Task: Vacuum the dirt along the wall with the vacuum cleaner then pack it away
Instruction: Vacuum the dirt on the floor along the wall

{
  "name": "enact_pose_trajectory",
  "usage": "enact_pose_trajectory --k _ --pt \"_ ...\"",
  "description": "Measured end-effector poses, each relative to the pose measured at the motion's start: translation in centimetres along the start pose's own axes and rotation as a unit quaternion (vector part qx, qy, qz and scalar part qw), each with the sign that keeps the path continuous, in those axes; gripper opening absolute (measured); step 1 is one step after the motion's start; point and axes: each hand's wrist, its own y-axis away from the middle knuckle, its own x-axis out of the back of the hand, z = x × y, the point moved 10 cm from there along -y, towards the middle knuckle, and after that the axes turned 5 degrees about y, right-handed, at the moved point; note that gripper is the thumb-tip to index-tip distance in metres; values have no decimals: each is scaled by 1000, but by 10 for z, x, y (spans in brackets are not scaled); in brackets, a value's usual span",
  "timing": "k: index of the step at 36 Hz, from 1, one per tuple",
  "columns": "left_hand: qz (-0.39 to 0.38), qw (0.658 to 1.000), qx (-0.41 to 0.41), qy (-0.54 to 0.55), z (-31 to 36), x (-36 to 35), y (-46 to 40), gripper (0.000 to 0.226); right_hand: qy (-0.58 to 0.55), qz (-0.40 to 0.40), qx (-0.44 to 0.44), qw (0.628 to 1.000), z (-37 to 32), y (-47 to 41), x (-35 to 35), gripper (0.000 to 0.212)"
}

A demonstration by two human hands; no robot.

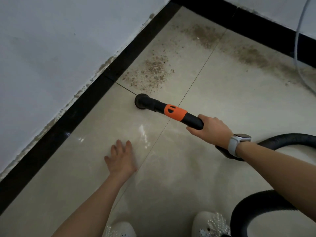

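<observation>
My right hand (211,130) grips the black vacuum handle with an orange band (174,112). Its round black nozzle (141,100) rests on the beige floor tile, just short of a patch of brown dirt (152,71). More dirt (239,48) lies spread along the far wall's black skirting (239,17). The black ribbed hose (289,139) loops back from my right wrist to the lower right. My left hand (120,159) hangs over the floor with fingers spread and holds nothing.
The left wall (51,48) carries a black skirting (68,120) with crumbling plaster along its top edge. A thin pale cable (298,40) hangs down at the right. My two light shoes (211,224) stand at the bottom edge.
</observation>
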Motion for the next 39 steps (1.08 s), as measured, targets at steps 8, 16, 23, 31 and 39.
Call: enact_pose_trajectory --k 8,16,23,31,39 --pt "3 998 25 52 11 3 -3 91 -3 -45 18 999 61 26 -2 29" --pt "202 948 -224 99 92 71 16 93 61 -82 90 991 35 25 -16 38" --pt "227 906 -345 88 116 80 14 42 119 -72 143 980 -1 28 -27 41" --pt "250 897 -351 102 129 80 19 43 241 26 262 934 -81 17 -28 56" --pt "295 910 -271 108 112 87 18 71 254 40 211 943 -50 -9 -15 49"
